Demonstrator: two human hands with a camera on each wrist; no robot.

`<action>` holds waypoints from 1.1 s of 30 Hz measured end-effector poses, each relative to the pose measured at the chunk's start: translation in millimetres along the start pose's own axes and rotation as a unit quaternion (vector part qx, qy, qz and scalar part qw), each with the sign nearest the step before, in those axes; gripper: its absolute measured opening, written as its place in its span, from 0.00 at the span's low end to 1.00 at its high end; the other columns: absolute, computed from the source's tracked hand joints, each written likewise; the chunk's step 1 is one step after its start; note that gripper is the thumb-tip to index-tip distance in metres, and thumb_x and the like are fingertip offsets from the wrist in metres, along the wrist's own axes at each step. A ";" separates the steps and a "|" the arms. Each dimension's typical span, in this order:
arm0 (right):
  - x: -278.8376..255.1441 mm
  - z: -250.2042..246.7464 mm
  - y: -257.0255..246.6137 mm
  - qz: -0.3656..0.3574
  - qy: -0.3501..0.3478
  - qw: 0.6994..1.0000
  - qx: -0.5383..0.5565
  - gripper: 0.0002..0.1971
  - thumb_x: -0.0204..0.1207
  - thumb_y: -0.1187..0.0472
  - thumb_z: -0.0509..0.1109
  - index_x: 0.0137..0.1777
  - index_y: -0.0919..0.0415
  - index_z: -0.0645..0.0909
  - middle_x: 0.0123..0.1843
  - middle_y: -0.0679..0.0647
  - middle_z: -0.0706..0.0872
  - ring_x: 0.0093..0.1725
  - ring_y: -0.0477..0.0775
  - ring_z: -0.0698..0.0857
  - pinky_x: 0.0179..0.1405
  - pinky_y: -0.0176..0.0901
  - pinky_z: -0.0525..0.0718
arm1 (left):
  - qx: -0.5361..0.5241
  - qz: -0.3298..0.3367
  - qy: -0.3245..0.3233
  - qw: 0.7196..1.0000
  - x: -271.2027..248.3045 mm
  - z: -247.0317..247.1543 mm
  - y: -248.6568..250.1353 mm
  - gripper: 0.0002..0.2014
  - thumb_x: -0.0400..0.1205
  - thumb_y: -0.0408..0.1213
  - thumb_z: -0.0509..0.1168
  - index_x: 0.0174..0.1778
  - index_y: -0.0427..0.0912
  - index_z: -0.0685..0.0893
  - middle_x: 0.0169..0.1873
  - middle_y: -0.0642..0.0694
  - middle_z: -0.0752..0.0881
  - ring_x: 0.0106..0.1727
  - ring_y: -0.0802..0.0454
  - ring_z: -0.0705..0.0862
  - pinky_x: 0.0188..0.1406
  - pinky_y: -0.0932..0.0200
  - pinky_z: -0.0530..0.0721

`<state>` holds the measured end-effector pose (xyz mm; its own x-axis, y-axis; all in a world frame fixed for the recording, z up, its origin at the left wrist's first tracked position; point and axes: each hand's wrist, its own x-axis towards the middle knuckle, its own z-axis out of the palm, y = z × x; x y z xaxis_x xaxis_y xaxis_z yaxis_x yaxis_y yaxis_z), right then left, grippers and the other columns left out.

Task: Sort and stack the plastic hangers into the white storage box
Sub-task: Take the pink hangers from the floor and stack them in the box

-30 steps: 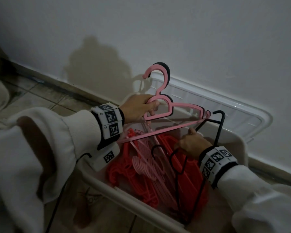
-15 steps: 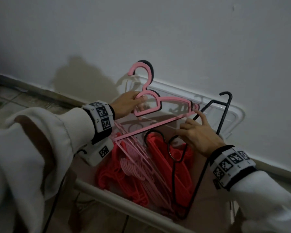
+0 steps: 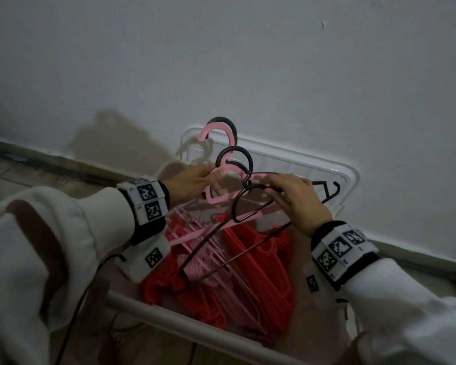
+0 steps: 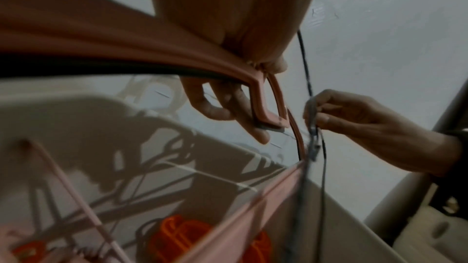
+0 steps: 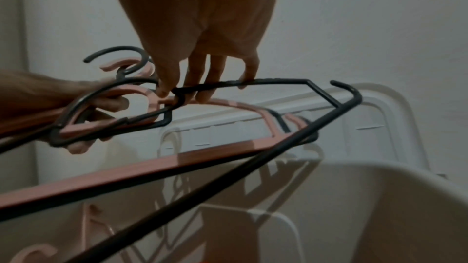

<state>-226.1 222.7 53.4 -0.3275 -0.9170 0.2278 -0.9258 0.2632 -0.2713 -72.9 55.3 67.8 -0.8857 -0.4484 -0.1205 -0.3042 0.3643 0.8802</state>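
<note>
My left hand (image 3: 194,180) grips a pink hanger (image 3: 216,200) by its neck, above the white storage box (image 3: 169,325); a dark edge runs along the hanger's back. My right hand (image 3: 295,198) pinches the shoulder of a thin black hanger (image 3: 324,184), whose hook (image 3: 234,154) lies just in front of the pink hook. In the right wrist view my fingers (image 5: 210,81) curl over the black hanger (image 5: 278,82), with the pink hanger's bar (image 5: 177,159) right behind it. In the left wrist view, fingers (image 4: 228,107) wrap the pink hanger (image 4: 126,47).
Red hangers (image 3: 261,259) and several pale pink hangers (image 3: 203,267) lie piled in the box. A clear lid (image 3: 313,164) leans against the white wall behind it. Tiled floor runs to the left, and a black cable hangs from my left wrist.
My right hand has lifted the black hanger out of the box and swung it up against the pink hanger, hooks now side by side. The left hand kept its hold.
</note>
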 end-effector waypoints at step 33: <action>32.3 52.6 -40.3 -0.086 -0.257 0.962 -0.035 0.08 0.73 0.54 0.65 0.46 0.56 0.81 0.41 0.51 0.82 0.45 0.57 0.84 0.42 0.41 0.76 | 0.079 0.028 0.154 0.984 -1.2 -38.9 -45.3 0.12 0.81 0.47 0.64 0.30 0.54 0.77 0.26 0.56 0.82 0.23 0.70 0.79 0.27 0.74 0.73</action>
<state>-189.4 166.7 22.4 -0.0488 -0.9713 -0.2329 -0.9741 0.0978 -0.2039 -44.5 7.6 45.9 -0.7612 -0.6418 0.0927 -0.3304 0.5069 0.7962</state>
